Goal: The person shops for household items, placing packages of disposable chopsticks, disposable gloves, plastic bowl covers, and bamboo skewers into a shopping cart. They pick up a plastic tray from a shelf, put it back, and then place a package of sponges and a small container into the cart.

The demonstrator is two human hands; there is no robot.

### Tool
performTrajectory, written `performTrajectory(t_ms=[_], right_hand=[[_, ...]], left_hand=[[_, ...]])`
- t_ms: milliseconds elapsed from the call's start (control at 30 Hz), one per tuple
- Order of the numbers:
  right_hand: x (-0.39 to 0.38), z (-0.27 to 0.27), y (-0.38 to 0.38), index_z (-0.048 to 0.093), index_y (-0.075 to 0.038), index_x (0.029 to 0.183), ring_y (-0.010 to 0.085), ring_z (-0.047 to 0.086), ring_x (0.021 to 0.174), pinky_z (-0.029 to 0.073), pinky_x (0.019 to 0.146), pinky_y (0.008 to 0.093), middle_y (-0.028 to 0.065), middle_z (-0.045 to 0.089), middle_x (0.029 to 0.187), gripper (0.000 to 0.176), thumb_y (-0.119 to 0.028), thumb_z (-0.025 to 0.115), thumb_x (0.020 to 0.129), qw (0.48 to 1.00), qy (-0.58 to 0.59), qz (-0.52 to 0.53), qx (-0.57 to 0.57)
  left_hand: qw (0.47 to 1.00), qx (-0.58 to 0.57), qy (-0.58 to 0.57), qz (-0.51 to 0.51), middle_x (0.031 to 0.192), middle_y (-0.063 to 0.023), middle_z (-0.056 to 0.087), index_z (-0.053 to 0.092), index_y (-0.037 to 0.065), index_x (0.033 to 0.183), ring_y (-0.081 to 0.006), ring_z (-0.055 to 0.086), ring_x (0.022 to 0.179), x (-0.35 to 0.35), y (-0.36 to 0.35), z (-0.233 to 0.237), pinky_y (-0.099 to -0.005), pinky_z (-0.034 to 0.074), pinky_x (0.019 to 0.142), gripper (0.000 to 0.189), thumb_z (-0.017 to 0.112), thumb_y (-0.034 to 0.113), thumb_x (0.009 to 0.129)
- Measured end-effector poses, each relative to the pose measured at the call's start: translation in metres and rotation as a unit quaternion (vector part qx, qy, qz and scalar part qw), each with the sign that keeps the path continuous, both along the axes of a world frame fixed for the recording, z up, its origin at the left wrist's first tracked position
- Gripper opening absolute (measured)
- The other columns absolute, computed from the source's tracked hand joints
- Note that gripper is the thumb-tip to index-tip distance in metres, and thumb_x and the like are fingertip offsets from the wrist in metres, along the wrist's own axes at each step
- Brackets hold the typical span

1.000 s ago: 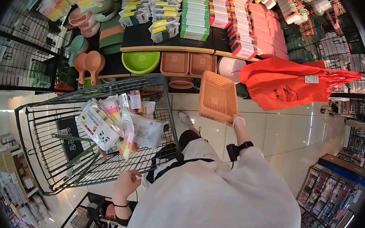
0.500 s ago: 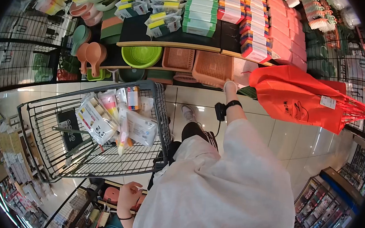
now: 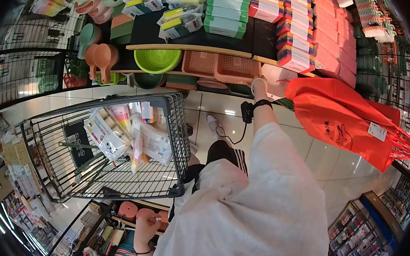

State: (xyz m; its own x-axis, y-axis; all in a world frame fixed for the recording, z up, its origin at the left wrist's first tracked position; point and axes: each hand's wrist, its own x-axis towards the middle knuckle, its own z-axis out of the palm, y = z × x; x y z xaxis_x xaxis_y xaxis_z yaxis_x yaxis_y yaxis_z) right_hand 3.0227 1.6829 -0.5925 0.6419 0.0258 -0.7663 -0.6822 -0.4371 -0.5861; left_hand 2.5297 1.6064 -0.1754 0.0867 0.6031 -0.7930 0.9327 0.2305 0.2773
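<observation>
My right hand (image 3: 257, 85), with a bead bracelet and a black wrist device, reaches forward to the lower shelf. It grips the right rim of an orange mesh basket (image 3: 233, 67), which rests on the shelf beside a second orange basket (image 3: 198, 62). The fingertips are hidden by the basket's edge. My left hand (image 3: 147, 222) hangs low at my side, fingers loosely bent and holding nothing, close to pink round items (image 3: 128, 210) on a low rack. A black wire shopping cart (image 3: 176, 140) stands to my left, holding several packaged goods (image 3: 109, 134).
A green bowl (image 3: 158, 60) sits left of the baskets, with scoops (image 3: 102, 58) hanging further left. Stacked boxed goods (image 3: 294, 38) fill the upper shelf. A red tote bag (image 3: 342, 121) hangs at the right. Glossy tiled floor (image 3: 328, 163) lies right of me, with more racks at the bottom right.
My right hand carried the orange basket from in front of me up onto the lower shelf beside the other basket. My left hand dropped lower to my side.
</observation>
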Motion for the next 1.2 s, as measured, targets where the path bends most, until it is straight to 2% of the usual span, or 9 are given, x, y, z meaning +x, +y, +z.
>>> performTrajectory(t_ms=[233, 300, 367, 433, 567, 733, 900, 1133, 1200], right_hand=[[0.008, -0.059, 0.001, 0.045, -0.005, 0.121, 0.0348, 0.055, 0.099, 0.044, 0.081, 0.0407, 0.0174, 0.056, 0.109, 0.044, -0.031, 0.050, 0.084, 0.998, -0.043, 0.053, 0.007], [0.006, -0.064, -0.001, 0.042, -0.010, 0.123, 0.0236, 0.059, 0.076, 0.052, 0.057, 0.0297, 0.0147, 0.051, 0.109, 0.039, -0.021, 0.048, 0.086, 0.994, 0.039, -0.093, 0.049], [0.005, -0.092, -0.010, 0.039, -0.009, 0.126, 0.0379, 0.051, 0.104, 0.042, 0.084, 0.0443, 0.0191, 0.051, 0.118, 0.051, -0.035, 0.048, 0.084, 1.000, 0.000, -0.005, -0.025], [0.011, -0.115, -0.028, 0.038, -0.011, 0.127, 0.0216, 0.057, 0.074, 0.050, 0.054, 0.0284, 0.0144, 0.046, 0.114, 0.043, -0.022, 0.048, 0.086, 0.980, 0.078, 0.150, -0.105], [-0.009, -0.167, -0.073, 0.052, -0.009, 0.113, 0.0233, 0.058, 0.060, 0.050, 0.050, 0.0342, 0.0116, 0.057, 0.078, 0.030, -0.018, 0.046, 0.085, 0.978, -0.006, 0.198, -0.069], [-0.050, -0.106, -0.104, 0.057, -0.006, 0.091, 0.0209, 0.056, 0.052, 0.047, 0.046, 0.0351, 0.0101, 0.058, 0.069, 0.014, -0.013, 0.048, 0.083, 0.967, 0.065, 0.236, -0.065], [-0.080, -0.095, -0.120, 0.059, -0.005, 0.089, 0.0193, 0.056, 0.053, 0.045, 0.044, 0.0339, 0.0076, 0.059, 0.066, 0.015, -0.009, 0.050, 0.078, 0.822, 0.049, 0.559, -0.092], [-0.113, -0.003, -0.091, 0.065, -0.003, 0.085, 0.0270, 0.062, 0.071, 0.048, 0.066, 0.0359, 0.0164, 0.063, 0.078, 0.019, -0.015, 0.053, 0.075, 0.857, -0.062, 0.510, 0.021], [-0.117, 0.025, -0.062, 0.056, -0.003, 0.102, 0.0144, 0.059, 0.065, 0.048, 0.056, 0.0282, 0.0076, 0.062, 0.079, 0.024, -0.015, 0.052, 0.082, 0.833, -0.036, 0.546, 0.080]], left_hand=[[1.000, 0.000, 0.014, -0.009, 0.061, -0.0079, 0.060, 0.064, 0.002, 0.082, -0.0142, 0.059, 0.056, 0.016, 0.008, 0.000, -0.0233, 0.046, 0.053, 0.015, 0.065, 0.006, 0.068], [1.000, 0.004, 0.009, -0.021, 0.062, -0.0079, 0.060, 0.064, 0.002, 0.082, -0.0142, 0.060, 0.056, 0.020, 0.009, -0.001, -0.0232, 0.046, 0.053, 0.014, 0.065, 0.006, 0.068], [1.000, 0.001, 0.010, -0.018, 0.062, -0.0079, 0.060, 0.064, 0.001, 0.082, -0.0135, 0.059, 0.056, 0.023, 0.010, -0.003, -0.0232, 0.046, 0.053, 0.014, 0.064, 0.005, 0.068], [0.999, 0.005, -0.004, -0.031, 0.062, -0.0079, 0.060, 0.063, 0.000, 0.082, -0.0132, 0.059, 0.056, 0.025, 0.012, -0.004, -0.0232, 0.046, 0.053, 0.014, 0.064, 0.005, 0.069], [0.999, 0.006, -0.016, -0.045, 0.063, -0.0074, 0.060, 0.063, 0.000, 0.082, -0.0127, 0.058, 0.056, 0.030, 0.013, -0.004, -0.0236, 0.045, 0.054, 0.013, 0.063, 0.004, 0.069], [0.999, -0.013, -0.028, -0.036, 0.064, -0.0078, 0.060, 0.063, 0.000, 0.082, -0.0130, 0.058, 0.057, 0.026, 0.012, -0.011, -0.0240, 0.045, 0.054, 0.013, 0.062, 0.004, 0.070], [0.998, -0.006, -0.034, -0.054, 0.062, -0.0075, 0.059, 0.063, 0.001, 0.083, -0.0133, 0.056, 0.055, 0.033, 0.015, -0.010, -0.0239, 0.044, 0.053, 0.013, 0.062, 0.005, 0.070], [0.998, 0.008, -0.049, -0.048, 0.058, -0.0073, 0.055, 0.062, 0.002, 0.083, -0.0136, 0.053, 0.052, 0.010, 0.013, -0.016, -0.0251, 0.043, 0.050, 0.014, 0.063, 0.005, 0.069], [0.996, 0.018, -0.068, -0.048, 0.056, -0.0070, 0.054, 0.062, 0.002, 0.083, -0.0135, 0.052, 0.051, -0.002, 0.010, -0.018, -0.0253, 0.042, 0.050, 0.015, 0.063, 0.004, 0.068]])
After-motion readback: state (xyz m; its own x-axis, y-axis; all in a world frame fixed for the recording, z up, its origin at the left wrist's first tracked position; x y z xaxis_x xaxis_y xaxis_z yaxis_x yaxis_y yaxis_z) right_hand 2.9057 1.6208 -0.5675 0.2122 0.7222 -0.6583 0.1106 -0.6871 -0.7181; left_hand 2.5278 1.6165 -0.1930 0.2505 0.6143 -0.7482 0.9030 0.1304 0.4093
